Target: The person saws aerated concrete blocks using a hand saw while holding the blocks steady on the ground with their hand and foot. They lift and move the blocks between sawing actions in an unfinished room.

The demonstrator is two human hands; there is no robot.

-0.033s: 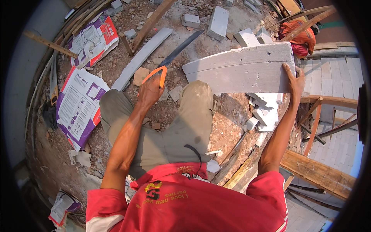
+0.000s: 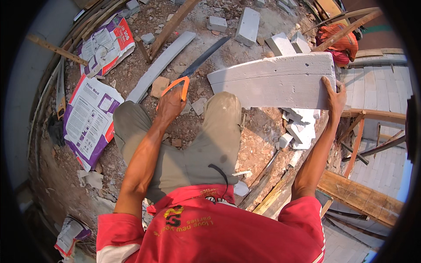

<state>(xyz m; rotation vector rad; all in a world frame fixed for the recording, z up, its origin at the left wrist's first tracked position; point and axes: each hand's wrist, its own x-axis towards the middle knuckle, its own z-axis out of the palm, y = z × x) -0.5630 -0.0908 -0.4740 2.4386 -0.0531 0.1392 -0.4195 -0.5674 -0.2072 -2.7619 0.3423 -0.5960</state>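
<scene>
My left hand (image 2: 171, 103) is closed round the orange handle of a hand saw (image 2: 206, 55), just above my left knee. The saw's dark blade points away and to the right, apart from the block. My right hand (image 2: 334, 94) grips the right end of a long pale grey lightweight concrete block (image 2: 272, 81), thumb on the near face; the fingers behind it are partly hidden. A line runs lengthwise along the block near its upper edge. Its left end lies just beyond my right knee, which overlaps its lower edge.
A long pale strip (image 2: 162, 65) and a brown brick piece (image 2: 159, 87) lie on the rubble ground. Paper bags (image 2: 90, 118) lie at left, near another saw (image 2: 60, 94). Blocks (image 2: 247, 26) stand at the far side. Broken pieces (image 2: 302, 129) and timber planks (image 2: 359, 197) are at right.
The right end of the concrete block has dropped slightly toward me, along with my right hand. The saw and my left hand have barely moved.
</scene>
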